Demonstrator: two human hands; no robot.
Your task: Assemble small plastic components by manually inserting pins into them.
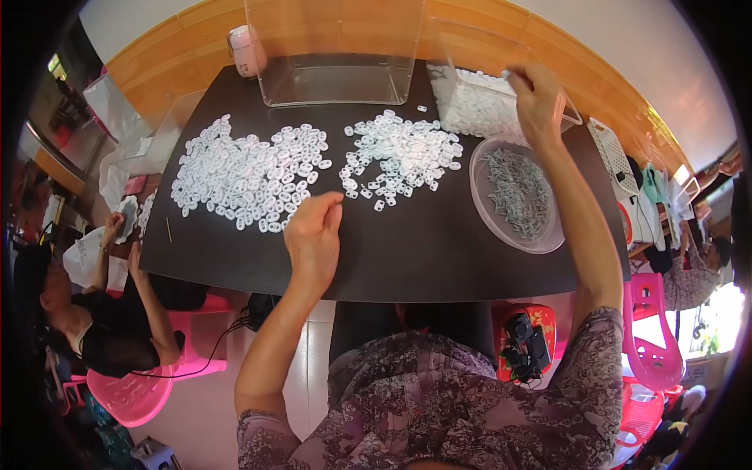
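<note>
My right hand is raised over a clear plastic box filled with small white plastic pieces. Its fingers are pinched, and a bit of one white piece shows at the tips. My left hand is above the near side of the table, beside a wide pile of white oval pieces with two holes. Its fingers are curled together, and whatever they may hold is hidden. Between the hands lies a second pile of white pieces. A round clear tub of grey screws stands below my right forearm.
A large clear bin stands at the dark table's back edge, next to a pink bottle. A thin stick lies at the left. Another person sits to the left. Pink chairs and a red stool are around.
</note>
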